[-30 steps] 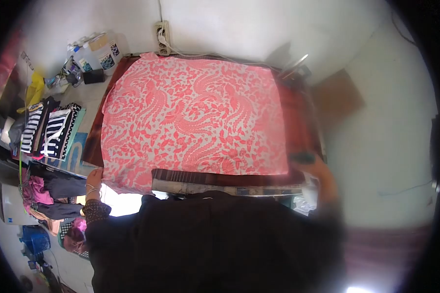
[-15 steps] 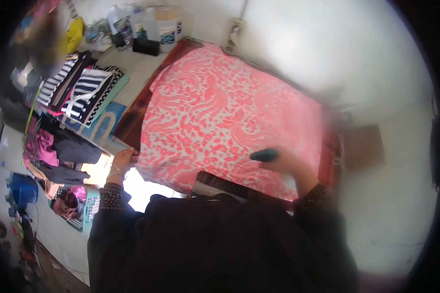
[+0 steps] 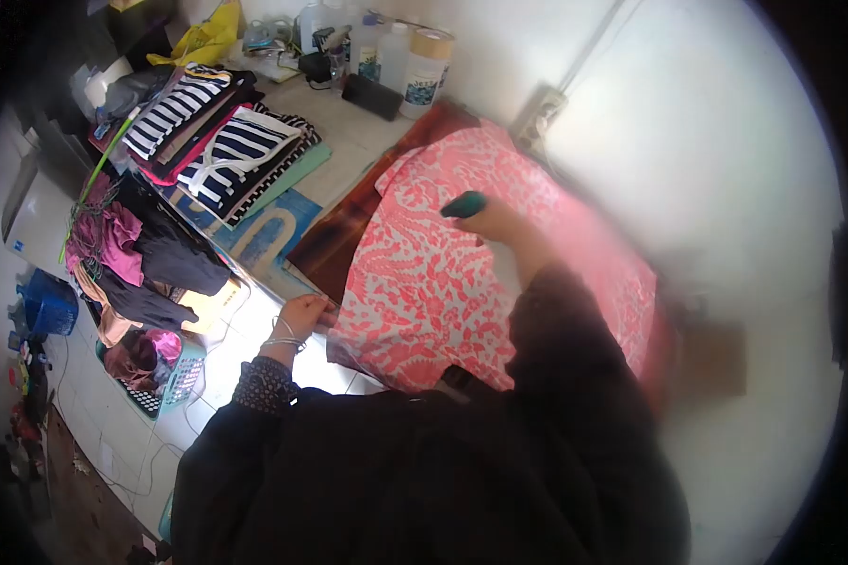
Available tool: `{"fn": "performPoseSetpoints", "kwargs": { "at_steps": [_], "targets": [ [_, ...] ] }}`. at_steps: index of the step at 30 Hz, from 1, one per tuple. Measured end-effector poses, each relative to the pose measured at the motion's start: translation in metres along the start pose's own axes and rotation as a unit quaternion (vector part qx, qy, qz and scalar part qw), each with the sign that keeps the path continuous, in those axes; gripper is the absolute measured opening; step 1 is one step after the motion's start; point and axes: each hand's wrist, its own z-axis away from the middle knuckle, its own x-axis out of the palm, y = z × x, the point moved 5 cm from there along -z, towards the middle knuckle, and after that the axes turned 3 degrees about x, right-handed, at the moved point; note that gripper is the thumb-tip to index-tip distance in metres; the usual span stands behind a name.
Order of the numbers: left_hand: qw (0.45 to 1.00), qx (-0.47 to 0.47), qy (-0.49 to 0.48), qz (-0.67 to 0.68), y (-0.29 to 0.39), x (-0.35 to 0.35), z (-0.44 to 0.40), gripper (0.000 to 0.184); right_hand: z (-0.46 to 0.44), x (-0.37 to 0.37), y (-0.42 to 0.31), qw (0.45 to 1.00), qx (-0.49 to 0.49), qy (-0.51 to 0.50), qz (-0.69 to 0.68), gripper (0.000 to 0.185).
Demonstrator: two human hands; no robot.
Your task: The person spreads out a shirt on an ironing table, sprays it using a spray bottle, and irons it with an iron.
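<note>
A pink and white patterned cloth (image 3: 433, 273) lies spread over a dark red-brown cover (image 3: 334, 247) on the table. My right hand (image 3: 499, 224) is wrapped round a dark green object (image 3: 464, 204), over the upper left part of the cloth; the underside of that object is hidden. At the cloth's left front edge, my left hand (image 3: 306, 315) has its fingers closed on the cloth's edge. A bracelet circles the left wrist.
Folded striped clothes (image 3: 240, 155) are stacked left of the cloth. Behind them stand bottles, a white container (image 3: 426, 75) and a black box (image 3: 372, 97). Dark clothes hang at the left above a green basket (image 3: 174, 381). A socket strip (image 3: 542, 115) is on the wall.
The view has turned to the left. My right hand has moved with the green object from the cloth's right front side to its upper left. My left hand stays at the left edge.
</note>
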Motion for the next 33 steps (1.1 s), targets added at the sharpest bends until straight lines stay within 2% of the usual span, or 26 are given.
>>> {"fn": "performPoseSetpoints", "kwargs": {
  "at_steps": [1, 2, 3, 4, 5, 8, 9, 13, 17, 19, 21, 22, 23, 25, 27, 29, 31, 32, 33],
  "targets": [
    [0.993, 0.08, -0.018, -0.083, 0.01, 0.001, 0.0, 0.033, -0.007, -0.011, 0.002, 1.0, -0.004, 0.0, 0.005, 0.032],
    [1.0, 0.014, -0.011, -0.025, 0.005, 0.002, 0.001, 0.033, -0.012, -0.03, 0.007, 0.998, 0.011, 0.054, 0.008, 0.033],
    [1.0, 0.018, -0.01, -0.022, 0.011, 0.002, 0.002, 0.033, -0.014, -0.049, 0.015, 0.994, 0.029, 0.109, 0.009, 0.034],
    [0.998, -0.035, 0.001, 0.048, 0.009, 0.003, 0.004, 0.033, -0.016, -0.063, 0.027, 0.993, 0.028, 0.112, 0.012, 0.034],
    [0.989, -0.09, 0.009, 0.117, 0.005, 0.006, 0.004, 0.032, -0.016, -0.076, 0.042, 0.991, 0.029, 0.126, -0.046, 0.034],
    [0.992, -0.08, 0.008, 0.102, 0.001, 0.005, 0.001, 0.033, 0.002, -0.113, 0.081, 0.972, 0.042, 0.173, -0.151, 0.033],
    [0.993, -0.065, 0.012, 0.101, 0.001, 0.005, -0.001, 0.033, 0.015, -0.124, 0.093, 0.967, 0.05, 0.189, -0.164, 0.033],
    [0.99, -0.11, 0.001, 0.093, 0.017, 0.005, 0.006, 0.033, 0.09, -0.15, 0.131, 0.952, 0.098, 0.234, -0.172, 0.032],
    [0.981, -0.142, 0.02, 0.128, -0.005, 0.004, 0.001, 0.032, 0.192, -0.121, 0.108, 0.935, 0.095, 0.268, -0.213, 0.025],
    [0.979, -0.168, 0.027, 0.114, 0.002, 0.003, 0.002, 0.032, 0.231, -0.103, 0.11, 0.944, 0.14, 0.193, -0.228, 0.026],
    [0.979, -0.178, 0.019, 0.099, -0.005, 0.001, -0.001, 0.032, 0.277, -0.085, 0.072, 0.965, 0.127, 0.161, -0.161, 0.029],
    [0.982, -0.168, 0.024, 0.083, -0.008, -0.001, -0.002, 0.032, 0.292, -0.081, 0.083, 0.956, 0.106, 0.143, -0.233, 0.032],
    [0.985, -0.158, 0.03, 0.068, -0.007, -0.003, -0.003, 0.033, 0.3, -0.084, 0.096, 0.953, 0.109, 0.15, -0.239, 0.032],
    [0.985, -0.164, 0.022, 0.05, -0.009, -0.006, -0.005, 0.032, 0.309, -0.095, 0.126, 0.952, 0.129, 0.165, -0.223, 0.034],
    [0.983, -0.172, 0.038, 0.043, -0.014, -0.009, -0.007, 0.032, 0.325, -0.12, 0.16, 0.942, 0.13, 0.252, -0.178, 0.034],
    [0.985, -0.165, 0.04, 0.006, -0.002, -0.001, -0.005, 0.035, 0.337, -0.15, 0.207, 0.899, 0.097, 0.353, -0.239, 0.033],
    [0.987, -0.148, 0.068, -0.004, -0.007, -0.005, -0.006, 0.035, 0.356, -0.178, 0.244, 0.895, 0.122, 0.369, -0.22, 0.032],
    [0.981, -0.11, 0.041, -0.151, -0.001, -0.006, -0.008, 0.037, 0.367, -0.186, 0.261, 0.892, 0.15, 0.378, -0.198, 0.031],
    [0.981, -0.106, 0.037, -0.156, 0.018, 0.01, 0.0, 0.037, 0.376, -0.189, 0.277, 0.888, 0.151, 0.383, -0.203, 0.031]
  ]
}}
